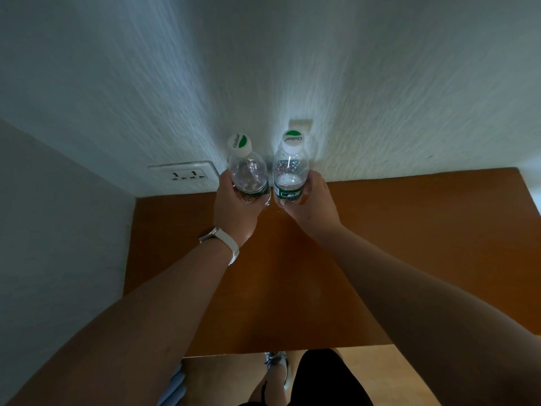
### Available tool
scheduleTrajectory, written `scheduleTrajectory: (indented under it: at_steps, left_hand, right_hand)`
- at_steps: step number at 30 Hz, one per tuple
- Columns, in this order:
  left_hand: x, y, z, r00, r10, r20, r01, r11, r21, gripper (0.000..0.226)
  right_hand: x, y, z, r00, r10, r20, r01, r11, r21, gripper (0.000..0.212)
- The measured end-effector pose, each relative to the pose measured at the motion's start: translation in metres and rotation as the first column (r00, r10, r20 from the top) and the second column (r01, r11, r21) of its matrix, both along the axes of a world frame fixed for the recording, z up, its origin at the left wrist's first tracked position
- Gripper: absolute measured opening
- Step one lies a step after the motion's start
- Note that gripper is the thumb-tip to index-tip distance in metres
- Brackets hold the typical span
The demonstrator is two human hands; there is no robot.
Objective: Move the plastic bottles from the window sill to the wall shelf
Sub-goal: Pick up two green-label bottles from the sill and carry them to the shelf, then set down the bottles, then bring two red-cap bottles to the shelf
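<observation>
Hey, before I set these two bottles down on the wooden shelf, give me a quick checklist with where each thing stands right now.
1. Left hand grips the left bottle: ok, fingers wrapped round its lower body.
2. Right hand grips the right bottle: ok, held at the label.
3. Both caps on: ok, white and green caps in place.
4. Bottles upright: ok, roughly, caps pointing up toward the wall.
5. Wooden shelf free under the bottles: ok, bare wood all round the hands.
6. Bottle bases touching the shelf: cannot tell, the hands hide them.
</observation>
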State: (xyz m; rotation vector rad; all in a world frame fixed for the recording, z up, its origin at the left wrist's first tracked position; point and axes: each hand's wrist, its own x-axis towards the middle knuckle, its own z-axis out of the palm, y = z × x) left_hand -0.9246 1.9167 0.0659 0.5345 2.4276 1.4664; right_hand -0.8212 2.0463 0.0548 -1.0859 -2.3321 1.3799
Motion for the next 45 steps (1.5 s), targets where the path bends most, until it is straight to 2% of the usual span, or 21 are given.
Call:
scheduleTrajectory:
  at_steps: [4, 9, 11, 15, 19, 23, 28, 30, 32, 34, 37, 45]
  left_hand:
    - [0.002, 0.002, 0.0, 1.0, 0.027, 0.011, -0.027, 1.0, -0.013, 0.07]
    - [0.003, -0.01, 0.003, 0.991, -0.021, 0.134, 0.031, 0.997, -0.071, 0.067]
    - [0.006, -0.018, 0.008, 0.989, -0.057, 0.136, 0.071, 0.992, -0.102, 0.068]
    - [0.013, -0.039, 0.027, 0.99, -0.128, 0.058, 0.138, 0.967, -0.214, 0.068]
    - [0.018, -0.061, 0.054, 0.971, -0.237, -0.036, 0.209, 0.912, -0.354, 0.069]
    - [0.018, -0.079, 0.081, 0.869, -0.439, -0.227, 0.287, 0.823, -0.491, 0.063]
    - [0.017, -0.096, 0.115, 0.71, -0.579, -0.4, 0.262, 0.745, -0.614, 0.057]
    - [0.018, -0.102, 0.127, 0.651, -0.618, -0.441, 0.246, 0.721, -0.648, 0.057]
    - [0.02, -0.109, 0.138, 0.629, -0.641, -0.439, 0.233, 0.694, -0.681, 0.06]
    - [0.023, -0.116, 0.147, 0.623, -0.646, -0.441, 0.206, 0.679, -0.704, 0.062]
    - [0.031, -0.129, 0.156, 0.636, -0.619, -0.461, 0.147, 0.683, -0.716, 0.065]
    - [0.056, -0.16, 0.175, 0.721, -0.511, -0.468, -0.002, 0.673, -0.74, 0.064]
  right_hand:
    - [0.002, 0.0, 0.004, 1.0, 0.014, 0.022, -0.013, 1.0, -0.012, 0.073]
    - [0.011, -0.002, 0.014, 0.997, 0.052, 0.063, -0.052, 0.999, -0.01, 0.074]
    - [0.018, -0.002, 0.02, 0.995, 0.054, 0.079, -0.054, 0.999, -0.001, 0.076]
    - [0.034, 0.0, 0.038, 0.994, 0.05, 0.098, -0.053, 0.998, 0.028, 0.072]
    - [0.051, 0.0, 0.065, 0.989, 0.085, 0.125, -0.1, 0.987, 0.123, 0.066]
    - [0.066, -0.006, 0.097, 0.98, 0.138, 0.145, -0.172, 0.952, 0.254, 0.062]
    - [0.077, -0.023, 0.137, 0.946, 0.252, 0.207, -0.319, 0.842, 0.435, 0.059]
    - [0.078, -0.033, 0.152, 0.917, 0.307, 0.253, -0.397, 0.749, 0.53, 0.06]
    - [0.077, -0.041, 0.162, 0.879, 0.371, 0.3, -0.475, 0.619, 0.625, 0.057]
    - [0.074, -0.049, 0.17, 0.852, 0.411, 0.324, -0.513, 0.533, 0.673, 0.054]
    - [0.069, -0.058, 0.182, 0.832, 0.429, 0.352, -0.539, 0.471, 0.699, 0.053]
    - [0.065, -0.073, 0.208, 0.757, 0.522, 0.393, -0.622, 0.391, 0.679, 0.052]
